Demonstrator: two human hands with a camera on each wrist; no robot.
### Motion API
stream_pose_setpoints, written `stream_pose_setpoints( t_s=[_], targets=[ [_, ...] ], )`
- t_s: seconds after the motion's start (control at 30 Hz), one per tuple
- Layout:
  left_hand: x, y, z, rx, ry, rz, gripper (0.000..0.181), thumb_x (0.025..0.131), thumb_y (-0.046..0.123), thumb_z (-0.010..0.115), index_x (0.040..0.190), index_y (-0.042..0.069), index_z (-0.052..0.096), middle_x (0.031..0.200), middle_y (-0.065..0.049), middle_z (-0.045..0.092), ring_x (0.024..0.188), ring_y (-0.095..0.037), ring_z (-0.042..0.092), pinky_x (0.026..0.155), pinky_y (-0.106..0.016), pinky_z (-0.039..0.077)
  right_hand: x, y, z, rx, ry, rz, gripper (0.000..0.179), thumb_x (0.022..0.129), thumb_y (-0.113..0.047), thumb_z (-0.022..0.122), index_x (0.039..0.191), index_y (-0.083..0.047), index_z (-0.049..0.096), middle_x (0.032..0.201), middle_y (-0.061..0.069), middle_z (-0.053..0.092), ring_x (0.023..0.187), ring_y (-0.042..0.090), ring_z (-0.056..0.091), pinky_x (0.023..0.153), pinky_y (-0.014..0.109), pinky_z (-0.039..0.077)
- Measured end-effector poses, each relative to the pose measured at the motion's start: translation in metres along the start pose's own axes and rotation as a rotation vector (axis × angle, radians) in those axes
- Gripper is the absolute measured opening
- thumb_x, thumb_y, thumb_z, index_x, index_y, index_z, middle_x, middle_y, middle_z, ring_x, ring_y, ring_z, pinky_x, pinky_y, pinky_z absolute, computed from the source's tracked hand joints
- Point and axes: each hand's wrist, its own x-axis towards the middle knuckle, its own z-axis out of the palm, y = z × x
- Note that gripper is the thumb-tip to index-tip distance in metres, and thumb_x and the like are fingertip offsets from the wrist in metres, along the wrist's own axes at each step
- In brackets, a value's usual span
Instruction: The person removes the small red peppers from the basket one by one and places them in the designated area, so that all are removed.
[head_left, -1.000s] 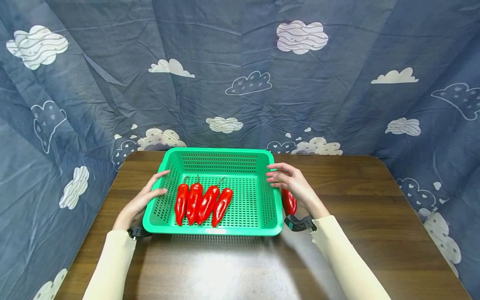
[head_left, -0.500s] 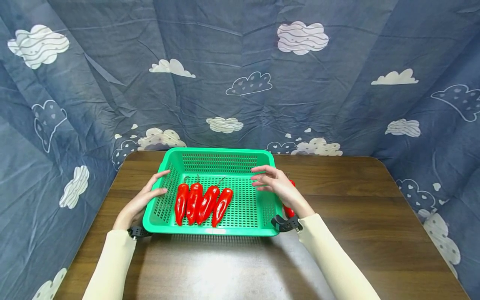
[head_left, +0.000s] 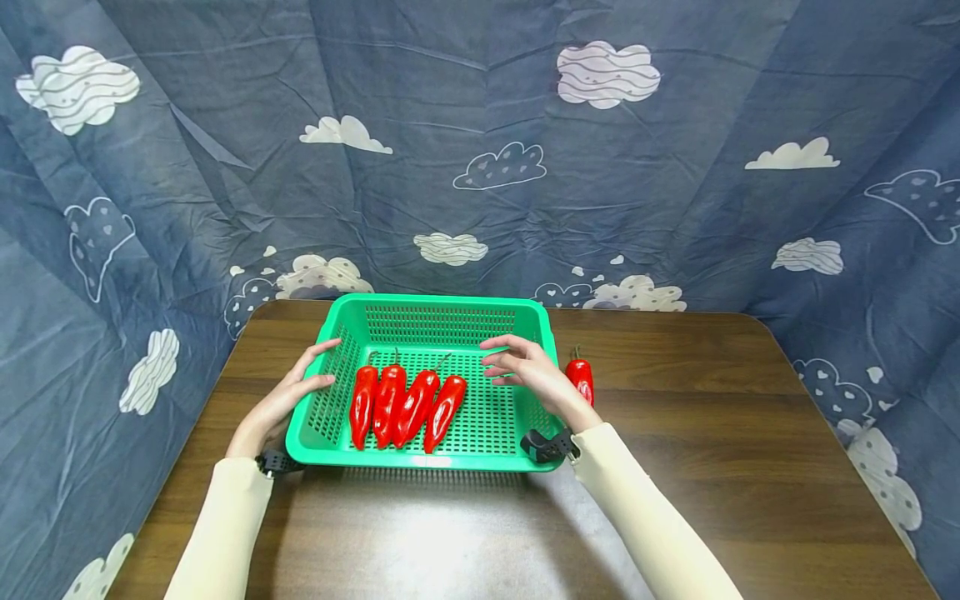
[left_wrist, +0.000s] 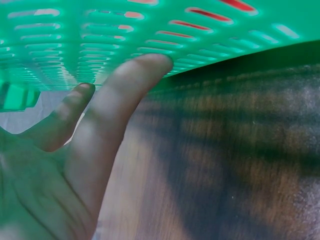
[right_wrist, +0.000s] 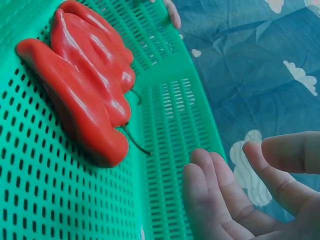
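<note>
A green plastic basket (head_left: 442,461) with slotted walls stands on the wooden table. Several red peppers (head_left: 414,410) with stems lie side by side in its left half, also seen close up in the right wrist view. My left hand (head_left: 273,404) touches the basket's left side, its fingers extended; the left wrist view shows the thumb (left_wrist: 117,112) against the slotted wall. Over the right part of the basket hovers my right hand (head_left: 534,375), holding nothing, its fingers apart and slightly bent. Another red pepper (head_left: 581,379) lies on the table right of the basket, its lower end hidden by the right arm.
The brown wooden table (head_left: 712,433) extends to the right of the basket and in front of it. Behind and beside it hangs a blue curtain (head_left: 480,108) with white clouds.
My right hand has moved left, from the basket's right rim to above its inside, uncovering more of the pepper on the table. The left hand, basket and peppers have stayed put.
</note>
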Motion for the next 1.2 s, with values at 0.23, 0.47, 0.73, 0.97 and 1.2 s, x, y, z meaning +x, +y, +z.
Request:
stream_pose_setpoints(
  t_s=[0.23,0.47,0.73,0.97,1.2],
  targets=[
    [0.000,0.001,0.000,0.012,0.002,0.000,0.058,0.100,0.016,0.047,0.150,0.026,0.020,0.151,-0.011,0.004,0.108,-0.037,0.048,0.082,-0.046,0.049,0.007,0.006,0.007,-0.030,-0.020,0.028,0.035,0.094,-0.003,0.046,0.128,0.008,0.050,0.111,0.024,0.060,0.089,0.023,0.064,0.090,0.052,0.046],
    [-0.001,0.001,0.001,0.012,0.003,-0.002,0.059,0.100,0.016,0.047,0.151,0.025,0.020,0.150,-0.012,0.006,0.109,-0.038,0.047,0.081,-0.047,0.049,0.011,0.008,0.018,-0.045,-0.051,0.072,0.036,0.094,-0.001,0.045,0.129,0.009,0.048,0.117,0.034,0.053,0.105,0.048,0.055,0.091,0.053,0.045],
    [-0.001,0.002,0.001,-0.007,0.001,-0.009,0.059,0.100,0.016,0.047,0.150,0.026,0.020,0.148,-0.014,0.009,0.108,-0.037,0.048,0.081,-0.048,0.049,0.019,0.010,0.029,-0.065,-0.083,0.142,0.036,0.094,-0.001,0.047,0.129,0.007,0.049,0.116,0.033,0.055,0.105,0.046,0.057,0.091,0.051,0.046],
    [-0.001,0.002,0.001,-0.024,0.002,-0.018,0.058,0.100,0.016,0.047,0.150,0.027,0.020,0.148,-0.016,0.010,0.107,-0.037,0.050,0.081,-0.049,0.049,0.023,0.010,0.034,-0.087,-0.094,0.188,0.036,0.093,0.000,0.047,0.128,0.006,0.051,0.111,0.030,0.056,0.100,0.043,0.058,0.090,0.051,0.046],
    [-0.001,0.002,0.002,-0.027,0.002,-0.017,0.059,0.100,0.016,0.047,0.150,0.028,0.020,0.149,-0.013,0.007,0.109,-0.039,0.048,0.081,-0.050,0.049,0.028,0.012,0.037,-0.149,-0.106,0.217,0.035,0.094,-0.002,0.046,0.128,0.006,0.052,0.107,0.027,0.059,0.093,0.039,0.061,0.086,0.050,0.049]
  ],
)
